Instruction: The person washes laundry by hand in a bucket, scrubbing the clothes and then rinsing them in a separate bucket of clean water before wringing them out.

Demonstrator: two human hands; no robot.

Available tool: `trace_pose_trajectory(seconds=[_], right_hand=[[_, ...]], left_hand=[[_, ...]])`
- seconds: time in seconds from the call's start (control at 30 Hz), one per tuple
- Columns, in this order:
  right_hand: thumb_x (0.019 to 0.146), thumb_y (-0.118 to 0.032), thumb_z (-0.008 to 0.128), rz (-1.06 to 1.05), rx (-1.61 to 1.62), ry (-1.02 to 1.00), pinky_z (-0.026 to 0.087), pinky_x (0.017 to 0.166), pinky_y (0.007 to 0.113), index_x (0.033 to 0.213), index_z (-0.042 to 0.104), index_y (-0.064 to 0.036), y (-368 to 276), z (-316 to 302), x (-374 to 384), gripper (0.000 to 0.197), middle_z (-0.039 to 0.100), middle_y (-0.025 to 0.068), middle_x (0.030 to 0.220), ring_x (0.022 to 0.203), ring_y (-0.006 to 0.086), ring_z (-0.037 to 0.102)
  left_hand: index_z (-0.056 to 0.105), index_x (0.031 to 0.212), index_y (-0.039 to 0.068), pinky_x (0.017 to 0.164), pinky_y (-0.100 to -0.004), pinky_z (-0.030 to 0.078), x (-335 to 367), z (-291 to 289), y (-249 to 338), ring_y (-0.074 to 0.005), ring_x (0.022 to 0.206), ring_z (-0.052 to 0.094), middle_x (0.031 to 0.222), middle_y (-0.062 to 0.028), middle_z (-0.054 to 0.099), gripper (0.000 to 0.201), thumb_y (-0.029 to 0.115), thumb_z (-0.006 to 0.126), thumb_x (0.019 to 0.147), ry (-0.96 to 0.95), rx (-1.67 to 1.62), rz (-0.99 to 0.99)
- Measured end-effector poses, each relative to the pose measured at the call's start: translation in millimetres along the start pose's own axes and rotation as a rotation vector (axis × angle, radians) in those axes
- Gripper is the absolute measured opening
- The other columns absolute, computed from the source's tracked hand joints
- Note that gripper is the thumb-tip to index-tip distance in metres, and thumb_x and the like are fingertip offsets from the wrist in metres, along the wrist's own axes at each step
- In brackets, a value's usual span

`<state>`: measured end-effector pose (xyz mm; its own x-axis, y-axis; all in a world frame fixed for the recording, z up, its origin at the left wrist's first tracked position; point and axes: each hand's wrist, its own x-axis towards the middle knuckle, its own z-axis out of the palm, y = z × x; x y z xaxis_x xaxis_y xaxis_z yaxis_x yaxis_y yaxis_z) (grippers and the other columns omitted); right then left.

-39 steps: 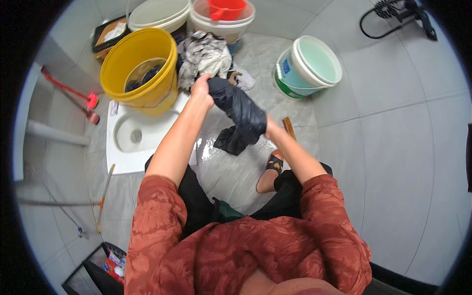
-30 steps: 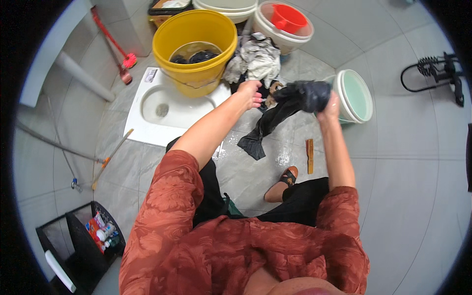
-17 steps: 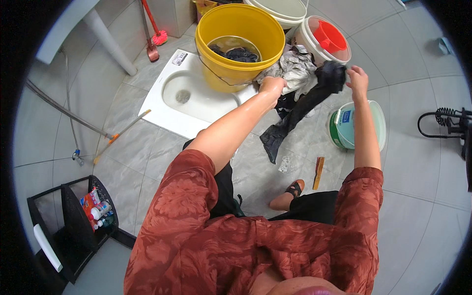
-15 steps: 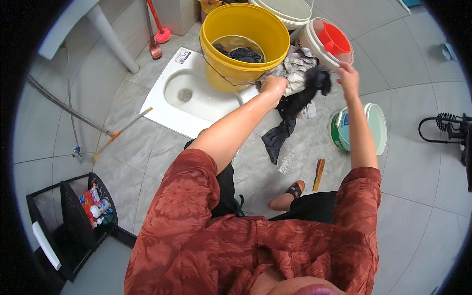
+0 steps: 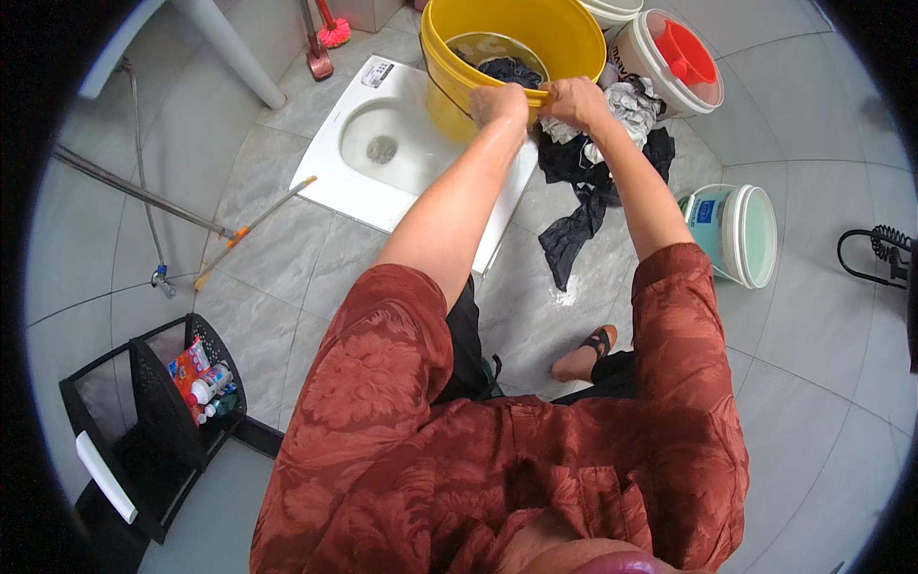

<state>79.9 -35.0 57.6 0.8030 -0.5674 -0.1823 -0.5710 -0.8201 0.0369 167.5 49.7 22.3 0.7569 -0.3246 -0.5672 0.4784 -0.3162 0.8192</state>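
Note:
A large yellow bucket (image 5: 449, 100) stands at the right part of the white squat toilet pan (image 5: 325, 182), with water and dark cloth (image 5: 507, 70) inside. My left hand (image 5: 499, 105) is closed at the bucket's near rim, its fingertips partly hidden. Close beside it, my right hand (image 5: 576, 101) grips the same rim from the right, thumb and fingers bent over the edge. Under and beyond my right forearm lies a heap of wet clothes: a grey-white garment (image 5: 633, 107) and a black garment (image 5: 574, 239) that trails across the tiles towards me.
Behind the heap stands a white bucket (image 5: 650, 62) holding a red dipper (image 5: 685, 53). A pale green lidded bucket (image 5: 746, 234) lies tipped on the right. To the left are a stick (image 5: 258, 225), a metal hose (image 5: 143, 191), a red brush (image 5: 335, 32) and a black rack (image 5: 143, 421) with bottles.
Both hands have come together at the bucket's rim; the right moved left from near the white bucket. The black garment my left hand was at now lies on the heap. The view has shifted.

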Motion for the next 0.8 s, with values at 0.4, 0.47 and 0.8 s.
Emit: trace_pose_trajectory(seconds=[0.4,0.47,0.8], right_hand=[[0.068,-0.020,0.052,-0.011,-0.008,0.123,0.048,0.072,0.037,0.087,0.068,-0.0208,-4,19,5,0.025,0.064,0.0134,0.082,0.079,0.0288,0.062],[0.069,-0.020,0.052,-0.007,-0.013,0.166,0.049,0.071,0.037,0.086,0.068,-0.0213,-1,20,1,0.023,0.064,0.0130,0.080,0.078,0.0276,0.062],[0.065,-0.016,0.056,-0.133,0.034,0.267,0.050,0.058,0.038,0.071,0.068,-0.0158,-9,23,-71,0.014,0.062,0.0133,0.064,0.062,0.0288,0.062]], left_hand=[[0.051,0.080,-0.001,0.063,-0.0439,0.045,69,0,-10,-0.0294,0.074,0.053,0.089,-0.0140,0.054,0.026,0.008,0.058,0.057,-0.025,-0.356,-0.135],[0.051,0.082,-0.002,0.066,-0.0488,0.049,42,-10,3,-0.0326,0.078,0.056,0.090,-0.0164,0.054,0.024,0.006,0.058,0.060,-0.095,-0.310,-0.146],[0.050,0.076,0.000,0.063,-0.0502,0.052,33,-36,-37,-0.0368,0.079,0.056,0.090,-0.0196,0.052,0.011,0.010,0.048,0.072,-0.469,-0.098,-0.341]])
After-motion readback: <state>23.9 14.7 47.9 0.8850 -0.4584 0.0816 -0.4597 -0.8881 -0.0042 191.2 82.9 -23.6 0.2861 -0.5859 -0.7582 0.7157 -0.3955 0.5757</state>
